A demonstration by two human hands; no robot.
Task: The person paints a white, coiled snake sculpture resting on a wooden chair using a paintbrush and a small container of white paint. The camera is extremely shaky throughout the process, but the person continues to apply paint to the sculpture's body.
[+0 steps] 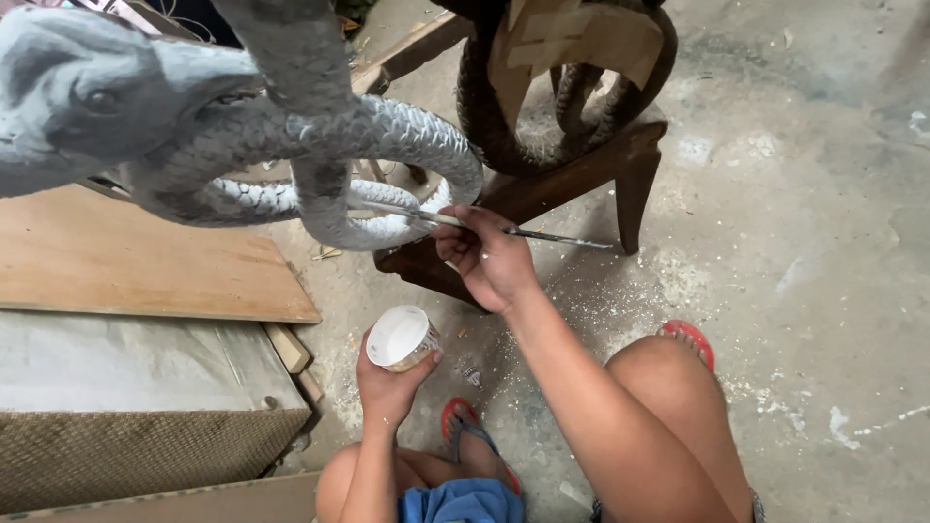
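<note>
A grey carved snake sculpture (387, 136) with scaled coils fills the upper left; its head (87, 97) is at far left. My right hand (489, 257) grips a thin paintbrush (542, 234), its tip touching the lower white-painted coil (368, 228). My left hand (387, 383) holds a small round cup of white paint (400, 337) below the coil, above my knee. A second, dark brown coiled carving (542, 107) rests on a low wooden stool (601, 165) just behind the brush.
A wooden board (145, 261) lies on a woven-sided block (126, 455) at left. White paint specks mark the concrete floor (804, 242). My bent knees and feet in red sandals (688, 334) are at the bottom.
</note>
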